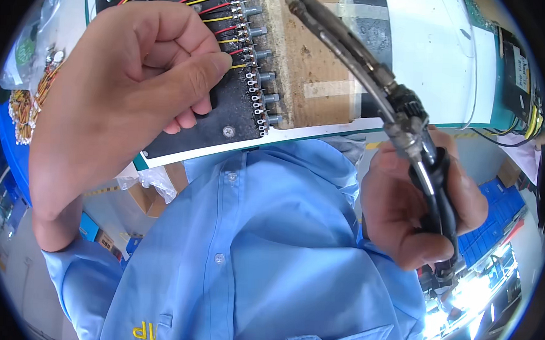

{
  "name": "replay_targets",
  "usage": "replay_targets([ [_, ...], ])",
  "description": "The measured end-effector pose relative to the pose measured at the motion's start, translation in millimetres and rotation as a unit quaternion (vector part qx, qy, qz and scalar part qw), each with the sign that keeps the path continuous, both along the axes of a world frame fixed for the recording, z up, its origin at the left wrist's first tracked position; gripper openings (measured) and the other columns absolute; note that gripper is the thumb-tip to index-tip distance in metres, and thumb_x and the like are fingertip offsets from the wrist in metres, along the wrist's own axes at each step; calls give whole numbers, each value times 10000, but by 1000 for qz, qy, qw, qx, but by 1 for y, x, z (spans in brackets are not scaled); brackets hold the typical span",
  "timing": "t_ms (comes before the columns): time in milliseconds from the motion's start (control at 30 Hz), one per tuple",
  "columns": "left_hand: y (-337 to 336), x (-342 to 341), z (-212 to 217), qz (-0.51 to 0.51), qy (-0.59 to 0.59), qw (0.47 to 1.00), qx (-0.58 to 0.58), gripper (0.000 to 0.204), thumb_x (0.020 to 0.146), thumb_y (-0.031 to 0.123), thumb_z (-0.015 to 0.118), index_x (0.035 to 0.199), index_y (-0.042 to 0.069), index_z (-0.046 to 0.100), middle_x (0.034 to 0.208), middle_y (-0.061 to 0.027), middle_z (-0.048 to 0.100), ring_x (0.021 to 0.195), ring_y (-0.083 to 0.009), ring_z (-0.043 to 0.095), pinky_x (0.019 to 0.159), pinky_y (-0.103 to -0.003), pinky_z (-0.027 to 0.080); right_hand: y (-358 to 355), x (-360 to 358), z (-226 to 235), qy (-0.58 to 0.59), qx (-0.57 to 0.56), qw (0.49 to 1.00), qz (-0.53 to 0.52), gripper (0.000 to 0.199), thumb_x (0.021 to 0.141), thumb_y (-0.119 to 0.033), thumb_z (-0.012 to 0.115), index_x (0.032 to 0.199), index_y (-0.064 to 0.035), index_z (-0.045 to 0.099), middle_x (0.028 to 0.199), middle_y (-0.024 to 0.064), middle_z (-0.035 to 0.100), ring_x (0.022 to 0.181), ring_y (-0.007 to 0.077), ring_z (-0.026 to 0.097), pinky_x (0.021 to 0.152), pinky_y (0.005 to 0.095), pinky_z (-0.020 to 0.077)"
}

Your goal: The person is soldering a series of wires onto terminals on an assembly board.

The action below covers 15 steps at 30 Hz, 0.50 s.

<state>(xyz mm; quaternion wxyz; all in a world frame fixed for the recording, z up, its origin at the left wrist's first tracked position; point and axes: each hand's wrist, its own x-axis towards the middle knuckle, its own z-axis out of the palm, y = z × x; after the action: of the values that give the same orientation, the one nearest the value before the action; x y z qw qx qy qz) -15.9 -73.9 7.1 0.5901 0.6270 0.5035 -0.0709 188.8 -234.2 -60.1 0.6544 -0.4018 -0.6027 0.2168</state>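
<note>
My left hand (121,93) reaches over a black board (189,136), its thumb and forefinger pinching a thin yellow wire (238,66). The wire's bare end lies at the metal lugs of a small grey-shafted component (264,76). Several such components stand in a row along the board's right edge. Those farther away have red and yellow wires (215,9) at their lugs; the nearest ones show bare lugs. In my right hand (393,199) is a soldering gun (402,130) with a thin metal feed tube, gripped by its black handle. Its tip points up and left, apart from the components.
A wooden strip with tape (320,62) lies right of the row. At far left are bundled wires (41,96) and a clear plastic bag (28,56). A black box (515,74) with cables stands at the right edge. Blue bins (492,222) sit below.
</note>
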Motion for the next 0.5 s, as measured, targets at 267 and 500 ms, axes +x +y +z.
replay_targets([
  [267, -17, 5, 11, -86, 4, 978, 188, 141, 917, 118, 604, 891, -18, 579, 700, -2, 576, 642, -45, 520, 568, -205, 430, -14, -11, -5, 50, 35, 987, -149, 576, 943, -447, 505, 1112, 101, 454, 731, 215, 604, 566, 234, 593, 507, 320, 490],
  [500, -16, -82, 21, 54, -29, 882, 467, 206, 852, 50, 663, 1043, -25, 644, 972, -72, 678, 909, -136, 615, 824, -264, 471, -7, -18, 0, -25, -48, 985, -165, 598, 1000, -468, 289, 1280, 58, 343, 767, 242, 630, 650, 263, 610, 588, 326, 494],
])
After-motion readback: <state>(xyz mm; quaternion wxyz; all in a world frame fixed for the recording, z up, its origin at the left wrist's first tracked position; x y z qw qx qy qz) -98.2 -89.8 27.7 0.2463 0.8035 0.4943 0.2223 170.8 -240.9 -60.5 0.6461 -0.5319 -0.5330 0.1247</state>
